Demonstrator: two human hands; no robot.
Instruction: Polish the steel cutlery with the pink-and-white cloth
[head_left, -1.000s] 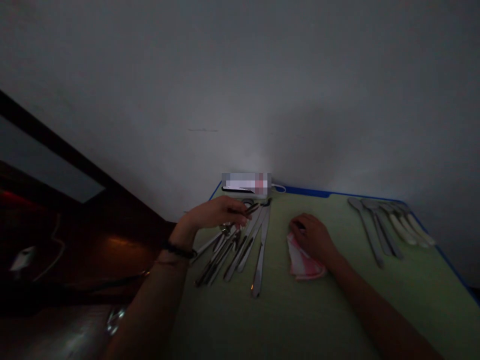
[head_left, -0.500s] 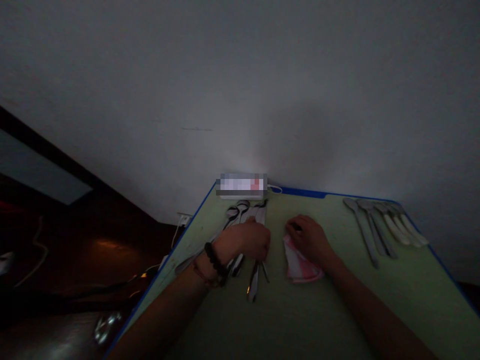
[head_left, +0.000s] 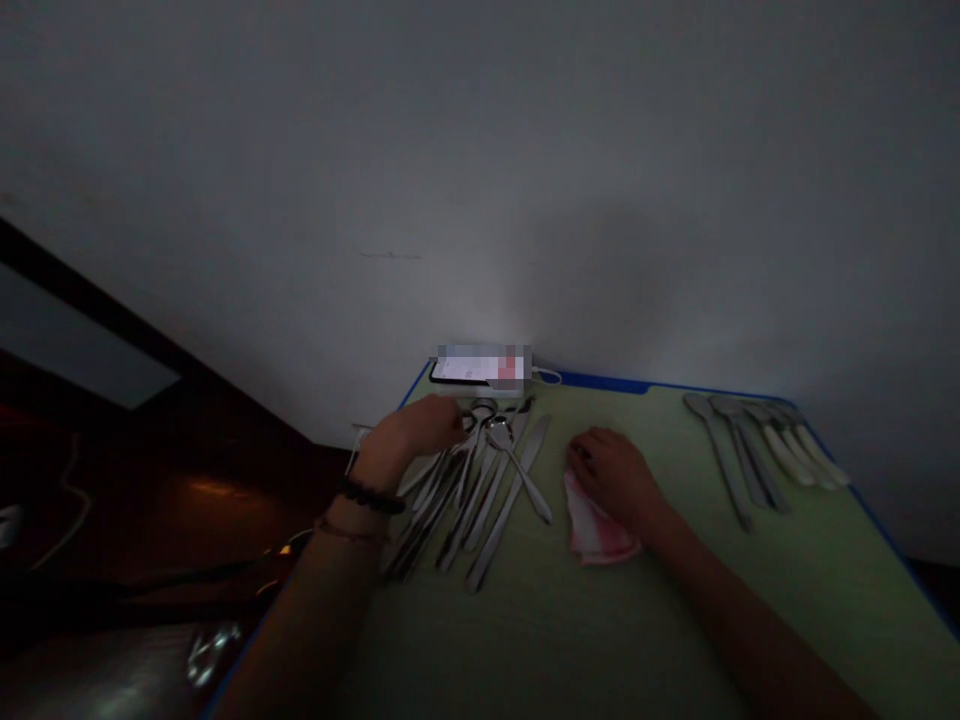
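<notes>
On the left part of the table, a spread of metal cutlery (head_left: pixel 491 520) lies in a loose pile, with knives and several spoons in it. My left hand (head_left: pixel 424 430) is over the upper left of this pile, fingers bent down by the spoon heads (head_left: pixel 482 410); its fingertips are partly hidden, so what they hold does not show. One spoon (head_left: pixel 529 485) lies slantwise across a knife (head_left: pixel 534 440) at the pile's right side. Beside it, my right hand (head_left: pixel 611 475) has its fingers curled round a folded pink and white cloth (head_left: pixel 600 535) resting on the table.
A phone (head_left: pixel 472 368) with a lit screen leans on a white box at the wall, a white cable (head_left: pixel 551 376) beside it. Grey spoons (head_left: pixel 720 460) and white-handled cutlery (head_left: pixel 802 450) lie in a row at the right. The table (head_left: pixel 510 660) has a blue edge.
My left hand has moved left and up, away from the middle of the pile, uncovering the slanted spoon and the knives. My right hand stays on the cloth.
</notes>
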